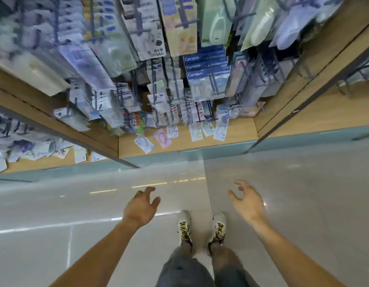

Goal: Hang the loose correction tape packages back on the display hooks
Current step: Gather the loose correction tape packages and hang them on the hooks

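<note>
1. Head view: the person stood on a pale tiled floor (293, 204) facing a wooden display shelf (237, 133), looking steeply down so that the hanging stock ran away towards the top of the frame.
2. The left hand (141, 206) reached forward over the floor, palm down, its fingers (149, 190) loosely spread and holding nothing; a ring showed on one of them.
3. The right hand (248, 201) was held out alongside, well apart from the left, its fingers (240, 184) lightly curved, spread wide and also empty.
4. The loose correction tape packages (197, 131) lay flat on the shelf's bottom board, scattered in a rough row near its front edge: a white-and-blue one (144, 143) at the left, a pink one (162, 138) just beside it, and several pale ones further right.
5. Both hands were well short of those packages, with a strip of floor and the pale blue base (220, 149) of the shelf between.
6. Above the loose packages, dark display hooks (202, 112) carried rows of hanging packets, and higher up hung blue packs (208, 73) printed "Campus".
7. A neighbouring shelf bay (55, 160) at the left held more packets lying on its board.
8. White shoes (184, 226) with yellow-and-black laces stood on the floor between the two forearms.
</note>
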Action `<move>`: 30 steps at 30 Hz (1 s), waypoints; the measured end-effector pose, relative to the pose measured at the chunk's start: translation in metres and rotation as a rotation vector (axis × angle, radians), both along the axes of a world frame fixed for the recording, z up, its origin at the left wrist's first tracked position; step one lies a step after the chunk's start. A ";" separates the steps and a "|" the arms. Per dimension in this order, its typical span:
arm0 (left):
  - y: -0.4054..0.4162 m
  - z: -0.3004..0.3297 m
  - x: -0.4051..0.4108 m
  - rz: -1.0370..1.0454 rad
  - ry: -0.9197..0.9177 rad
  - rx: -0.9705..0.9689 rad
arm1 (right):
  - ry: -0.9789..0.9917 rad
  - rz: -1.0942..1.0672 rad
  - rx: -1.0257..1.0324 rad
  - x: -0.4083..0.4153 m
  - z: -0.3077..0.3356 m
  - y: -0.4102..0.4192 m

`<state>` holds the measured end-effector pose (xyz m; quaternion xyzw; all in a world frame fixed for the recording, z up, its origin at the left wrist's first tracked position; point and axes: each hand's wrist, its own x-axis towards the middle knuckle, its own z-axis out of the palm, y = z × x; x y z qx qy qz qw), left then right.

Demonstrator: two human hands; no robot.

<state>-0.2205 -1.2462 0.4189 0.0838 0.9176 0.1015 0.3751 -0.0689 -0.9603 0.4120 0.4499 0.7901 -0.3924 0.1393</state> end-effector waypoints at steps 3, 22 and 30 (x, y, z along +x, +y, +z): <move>0.049 -0.053 -0.027 -0.031 0.113 -0.012 | 0.075 0.035 0.041 -0.046 -0.053 0.027; 0.258 -0.437 -0.186 -0.438 0.714 0.322 | 0.335 0.282 0.480 -0.241 -0.425 0.164; 0.272 -0.488 -0.214 -0.488 0.823 0.389 | 0.429 0.371 0.715 -0.250 -0.471 0.182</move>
